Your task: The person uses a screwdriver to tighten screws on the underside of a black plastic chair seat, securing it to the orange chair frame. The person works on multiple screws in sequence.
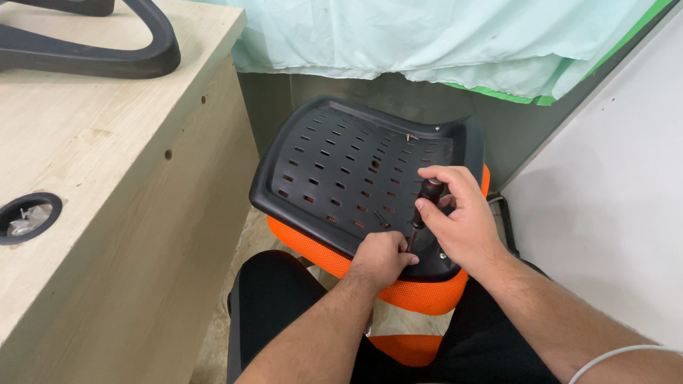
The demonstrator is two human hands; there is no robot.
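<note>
Right hand point(461, 217) closed around dark screwdriver handle point(429, 192), shaft angled down toward left hand point(383, 257). Left hand, fingers pinched together at tip, steadies it on black perforated seat pan point(334, 167), orange cushion point(420, 295) below, propped on lap.

Both bare forearms reach in from the near edge and converge toward the middle. The left hand point(380, 257) is curled into a loose fist, knuckles up, thumb tucked toward the right. The right hand point(455, 213), just beyond and to its right, has its wrist bent and its fingers wrapped closed.
</note>
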